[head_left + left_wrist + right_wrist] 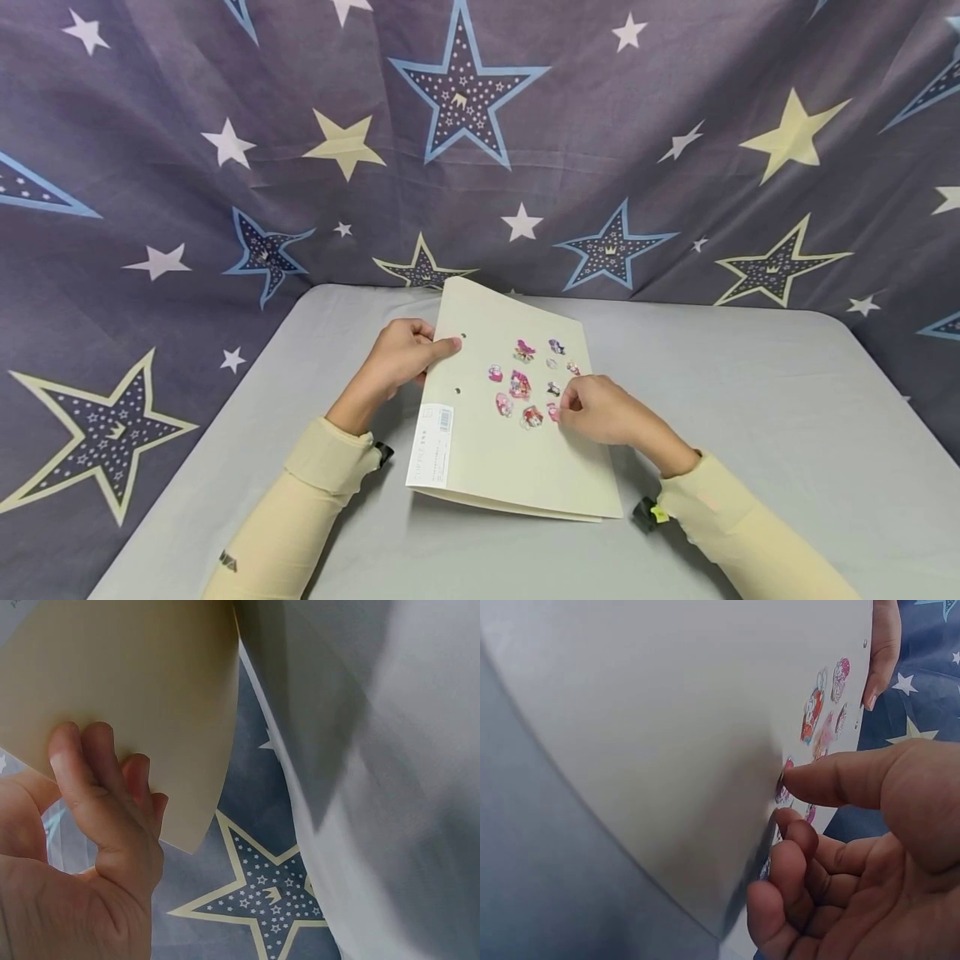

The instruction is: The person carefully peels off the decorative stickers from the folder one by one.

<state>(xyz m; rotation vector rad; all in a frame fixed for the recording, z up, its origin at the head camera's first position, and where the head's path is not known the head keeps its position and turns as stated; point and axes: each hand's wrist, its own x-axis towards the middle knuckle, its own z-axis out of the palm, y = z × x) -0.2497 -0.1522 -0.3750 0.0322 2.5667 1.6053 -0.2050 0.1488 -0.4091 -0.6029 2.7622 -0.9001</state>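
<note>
A cream-coloured paper folder [517, 471] is held tilted up from the grey surface, with a white barcode label [432, 446] at its lower left corner. My left hand [401, 357] grips its left edge, thumb on the front; in the left wrist view the fingers [79, 765] lie against the other side. Several small colourful cartoon stickers [520, 384] are spread over the front. Thumb and forefinger of my right hand [603, 410] pinch at a pink sticker [553, 412] near the right side. In the right wrist view the fingertips partly cover that sticker [784, 793].
The grey cloth-covered table [757, 408] extends around the folder. Behind and beside it hangs a dark curtain [585, 125] printed with stars. Two punched holes [457, 391] show near the folder's left edge.
</note>
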